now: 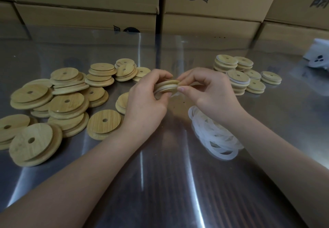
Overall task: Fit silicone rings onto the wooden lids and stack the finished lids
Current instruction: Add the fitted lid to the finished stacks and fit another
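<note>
Both hands meet above the middle of the steel worktop [169, 183], sharing one wooden lid [167, 86] that is held on edge and tilted, clear of the surface. The left hand [146, 101] grips the lid from its left side, fingers curled over the top rim and the thumb beneath. The right hand [210, 92] pinches the lid's right rim between thumb and forefinger, its other fingers loosely bent behind. A translucent white silicone ring [159, 91] sits partly in the lid's groove; its lower stretch hangs slack under the lid, between the two thumbs.

Toward the left edge of the worktop lies a loose heap of bare lids [65, 101], each with a small centre hole, overlapping at odd angles and spreading from the near left to just behind the left hand. Toward the far right stand the finished lids [238, 75], white bands showing in their grooves, set in short stacks that touch one another. Just beside the right wrist, on the near side, a tangle of spare rings [213, 135] rests on the steel.

A white object [318, 57] sits at the far right edge, too cut off to identify. Printed cardboard boxes [213, 19] line the back edge of the worktop.
</note>
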A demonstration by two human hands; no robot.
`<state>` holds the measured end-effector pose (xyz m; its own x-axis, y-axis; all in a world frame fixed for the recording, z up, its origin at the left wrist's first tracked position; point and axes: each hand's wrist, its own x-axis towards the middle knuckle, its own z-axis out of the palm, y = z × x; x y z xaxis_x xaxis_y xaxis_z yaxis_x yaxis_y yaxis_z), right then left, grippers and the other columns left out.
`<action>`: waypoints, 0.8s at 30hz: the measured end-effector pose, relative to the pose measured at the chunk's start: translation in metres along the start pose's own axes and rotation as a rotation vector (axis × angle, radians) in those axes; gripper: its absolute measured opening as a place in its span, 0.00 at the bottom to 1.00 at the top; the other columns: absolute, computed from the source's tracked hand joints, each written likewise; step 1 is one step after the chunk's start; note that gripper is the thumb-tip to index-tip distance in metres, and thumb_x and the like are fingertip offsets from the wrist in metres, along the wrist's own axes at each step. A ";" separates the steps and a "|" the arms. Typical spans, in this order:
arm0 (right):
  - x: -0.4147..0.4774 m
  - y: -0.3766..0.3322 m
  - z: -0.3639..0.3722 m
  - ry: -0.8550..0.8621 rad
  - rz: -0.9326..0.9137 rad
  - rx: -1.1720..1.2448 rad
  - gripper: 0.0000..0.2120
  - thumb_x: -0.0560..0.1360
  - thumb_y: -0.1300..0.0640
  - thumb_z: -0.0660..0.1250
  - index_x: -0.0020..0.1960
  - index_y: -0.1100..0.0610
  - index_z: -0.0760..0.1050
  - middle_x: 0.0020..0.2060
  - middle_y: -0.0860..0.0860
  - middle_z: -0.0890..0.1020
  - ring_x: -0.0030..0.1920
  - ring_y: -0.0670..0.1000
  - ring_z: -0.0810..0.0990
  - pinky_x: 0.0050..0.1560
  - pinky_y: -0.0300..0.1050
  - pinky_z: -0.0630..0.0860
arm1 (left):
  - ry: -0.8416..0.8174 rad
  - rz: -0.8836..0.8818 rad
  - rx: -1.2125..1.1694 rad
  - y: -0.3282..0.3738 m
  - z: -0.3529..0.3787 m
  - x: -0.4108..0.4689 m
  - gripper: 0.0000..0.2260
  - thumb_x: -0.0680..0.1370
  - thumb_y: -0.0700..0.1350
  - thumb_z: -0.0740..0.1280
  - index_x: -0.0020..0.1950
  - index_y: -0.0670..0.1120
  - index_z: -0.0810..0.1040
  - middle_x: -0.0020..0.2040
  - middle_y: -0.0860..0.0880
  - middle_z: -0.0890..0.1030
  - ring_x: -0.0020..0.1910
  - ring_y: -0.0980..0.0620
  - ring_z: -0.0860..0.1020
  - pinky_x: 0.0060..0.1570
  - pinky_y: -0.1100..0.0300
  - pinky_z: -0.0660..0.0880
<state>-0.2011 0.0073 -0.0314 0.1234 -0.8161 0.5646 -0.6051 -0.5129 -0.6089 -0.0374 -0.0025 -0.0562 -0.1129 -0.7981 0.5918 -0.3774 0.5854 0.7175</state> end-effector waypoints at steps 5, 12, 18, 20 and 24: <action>-0.001 0.001 0.006 0.011 -0.093 -0.007 0.01 0.72 0.66 0.74 0.42 0.63 0.82 0.45 0.55 0.84 0.47 0.50 0.83 0.48 0.44 0.80 | -0.010 -0.017 0.049 0.000 0.000 0.001 0.12 0.74 0.40 0.73 0.56 0.48 0.82 0.49 0.52 0.82 0.50 0.58 0.77 0.50 0.69 0.72; -0.002 0.003 0.009 0.034 -0.069 0.042 0.05 0.72 0.64 0.74 0.45 0.58 0.78 0.47 0.53 0.82 0.50 0.48 0.82 0.53 0.45 0.81 | 0.043 -0.120 -0.069 0.003 -0.001 0.000 0.09 0.73 0.43 0.75 0.48 0.55 0.82 0.42 0.59 0.82 0.44 0.61 0.79 0.45 0.67 0.75; -0.002 0.004 0.013 0.014 -0.048 0.058 0.06 0.73 0.62 0.72 0.44 0.54 0.74 0.46 0.54 0.82 0.50 0.53 0.83 0.54 0.55 0.80 | 0.113 -0.174 -0.138 0.005 -0.002 0.002 0.13 0.71 0.41 0.76 0.42 0.59 0.79 0.40 0.58 0.83 0.43 0.60 0.81 0.47 0.62 0.78; -0.003 0.005 0.014 0.024 -0.074 0.025 0.06 0.73 0.63 0.71 0.44 0.56 0.76 0.46 0.54 0.83 0.49 0.52 0.83 0.53 0.51 0.81 | 0.108 -0.173 -0.129 0.005 -0.002 0.002 0.14 0.70 0.41 0.77 0.42 0.60 0.78 0.40 0.57 0.82 0.43 0.59 0.81 0.47 0.60 0.79; -0.003 0.007 0.014 0.046 -0.122 -0.034 0.04 0.72 0.66 0.72 0.43 0.60 0.78 0.47 0.53 0.84 0.49 0.48 0.83 0.51 0.39 0.80 | 0.037 -0.150 -0.031 0.003 -0.001 0.001 0.10 0.71 0.42 0.76 0.48 0.53 0.81 0.42 0.59 0.82 0.45 0.60 0.79 0.48 0.61 0.76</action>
<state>-0.1948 0.0026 -0.0453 0.1616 -0.7347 0.6589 -0.6142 -0.5975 -0.5155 -0.0375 -0.0013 -0.0534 -0.0237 -0.8715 0.4899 -0.3589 0.4648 0.8094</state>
